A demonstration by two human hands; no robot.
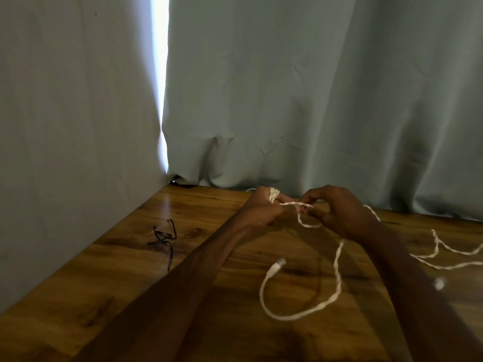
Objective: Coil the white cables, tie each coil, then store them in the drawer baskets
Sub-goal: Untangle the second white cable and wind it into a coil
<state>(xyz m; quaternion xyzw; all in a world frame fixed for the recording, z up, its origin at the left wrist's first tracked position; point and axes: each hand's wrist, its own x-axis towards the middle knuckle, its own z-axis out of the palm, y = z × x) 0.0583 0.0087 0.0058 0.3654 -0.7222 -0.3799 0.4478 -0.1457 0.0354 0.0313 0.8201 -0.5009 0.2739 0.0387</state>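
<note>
White cable (338, 273) coiled round curled fingers (286, 199) of left hand (261, 210), strand pinched by right hand (345, 212).

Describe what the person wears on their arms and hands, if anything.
The left forearm and right forearm are bare; no sleeves show. The left hand and right hand wear no gloves; no watch or ring is visible.

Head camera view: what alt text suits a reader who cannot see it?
Two bare hands coil a white cable above a wooden table: the left hand holds the wound loops, the right hand pinches the next stretch. Loose cable trails across the table; dark glasses lie left.
</note>
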